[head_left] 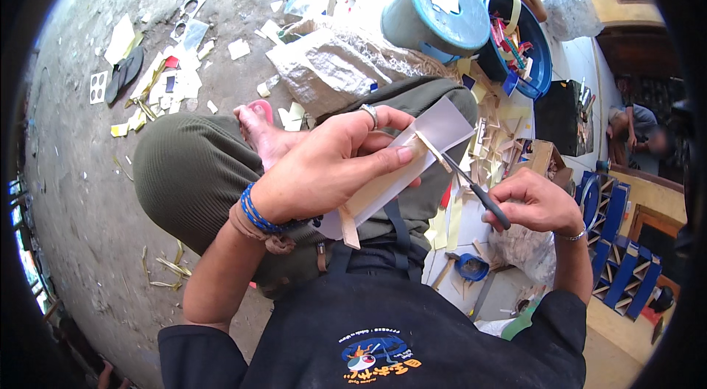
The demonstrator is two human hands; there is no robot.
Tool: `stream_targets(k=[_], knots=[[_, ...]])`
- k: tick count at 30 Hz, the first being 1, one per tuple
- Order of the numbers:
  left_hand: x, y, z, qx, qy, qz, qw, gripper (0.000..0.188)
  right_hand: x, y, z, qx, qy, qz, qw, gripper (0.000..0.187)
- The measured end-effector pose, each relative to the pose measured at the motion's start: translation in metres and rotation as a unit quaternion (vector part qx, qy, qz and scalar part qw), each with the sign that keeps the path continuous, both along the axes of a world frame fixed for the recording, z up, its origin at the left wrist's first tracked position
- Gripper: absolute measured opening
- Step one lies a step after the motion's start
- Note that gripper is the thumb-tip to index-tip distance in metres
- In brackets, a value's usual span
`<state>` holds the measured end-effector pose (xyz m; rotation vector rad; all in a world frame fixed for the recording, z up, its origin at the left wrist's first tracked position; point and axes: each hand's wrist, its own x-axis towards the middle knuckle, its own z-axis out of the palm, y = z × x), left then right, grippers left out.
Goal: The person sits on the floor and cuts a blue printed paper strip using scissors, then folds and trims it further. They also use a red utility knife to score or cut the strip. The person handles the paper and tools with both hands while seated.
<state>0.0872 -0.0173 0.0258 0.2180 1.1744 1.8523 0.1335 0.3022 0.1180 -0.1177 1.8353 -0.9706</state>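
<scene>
My left hand (331, 157) is closed on a pale, translucent sheet (448, 120) above my lap, thumb on top and fingers underneath. A flat light wooden piece (375, 190) lies along the sheet. Short wooden strips cross it at both ends: one strip (433, 150) by my thumb tip, the other strip (349, 227) near my wrist. My right hand (534, 199) grips dark-handled scissors (486, 201). Their blades point up and left at the sheet's right edge, beside the upper strip. Whether the blades touch the sheet, I cannot tell.
A white woven sack (324, 65) lies beyond my knees. Behind it stand a lidded teal bucket (420, 17) and a blue basin (541, 83) of scraps. Wood offcuts (490, 131) and a small blue cup (471, 266) lie on my right. Another person (633, 127) sits far right.
</scene>
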Motion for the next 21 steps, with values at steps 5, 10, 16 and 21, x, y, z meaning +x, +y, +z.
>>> stream_targets(k=[5,10,16,21], knots=[[-0.004,0.007,0.002,0.056,-0.048,0.069,0.995,0.050,0.012,0.001,-0.030,-0.080,0.033,-0.171,0.981,0.030],[-0.009,0.011,0.003,0.056,-0.033,0.152,0.986,0.055,0.025,-0.027,-0.065,-0.149,0.026,-0.346,0.926,0.022],[-0.024,0.011,-0.004,0.145,-0.052,0.414,0.897,0.044,0.020,-0.089,-0.082,-0.328,0.091,-0.522,0.782,0.024],[-0.035,0.001,-0.004,0.124,-0.051,0.500,0.855,0.043,0.016,-0.133,-0.096,-0.272,0.109,-0.417,0.860,0.019]])
